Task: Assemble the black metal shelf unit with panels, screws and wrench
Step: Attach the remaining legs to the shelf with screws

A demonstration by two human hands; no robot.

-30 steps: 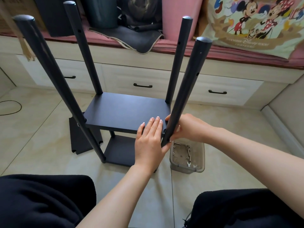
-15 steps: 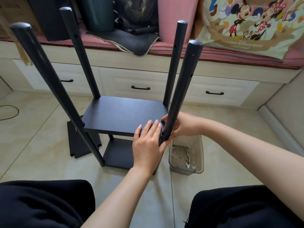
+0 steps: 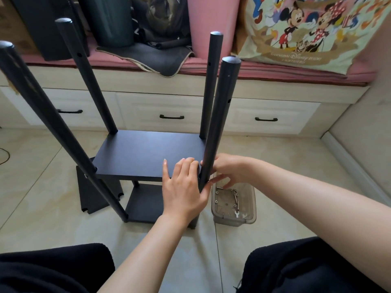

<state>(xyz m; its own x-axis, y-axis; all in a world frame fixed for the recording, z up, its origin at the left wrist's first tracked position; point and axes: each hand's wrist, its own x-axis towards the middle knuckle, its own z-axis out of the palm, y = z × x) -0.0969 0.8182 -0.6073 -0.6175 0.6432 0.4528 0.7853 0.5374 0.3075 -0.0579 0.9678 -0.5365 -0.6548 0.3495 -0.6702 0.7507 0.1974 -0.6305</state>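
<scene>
The black shelf unit stands on the floor with four upright poles, an upper panel (image 3: 146, 155) and a lower panel (image 3: 143, 205). My left hand (image 3: 184, 187) clamps the upper panel's front right corner, fingers curled on top and thumb against the near right pole (image 3: 221, 123). My right hand (image 3: 231, 170) reaches around that pole from the right, its fingertips pressed to the pole just below the panel's edge. Whether a screw sits between those fingers is hidden. A small wrench (image 3: 237, 214) lies in the clear plastic box (image 3: 251, 208) with several screws.
A spare black panel (image 3: 95, 195) lies flat on the tiles left of the unit. A cream drawer bench (image 3: 169, 106) with a pink cushion, bags and a cartoon-print bag runs behind. A cable (image 3: 4, 157) lies far left. My knees frame the bottom edge.
My left hand's fingers went from lying flat on the panel to curled at its corner. My right hand's fingers slid lower along the pole. The view shifted slightly.
</scene>
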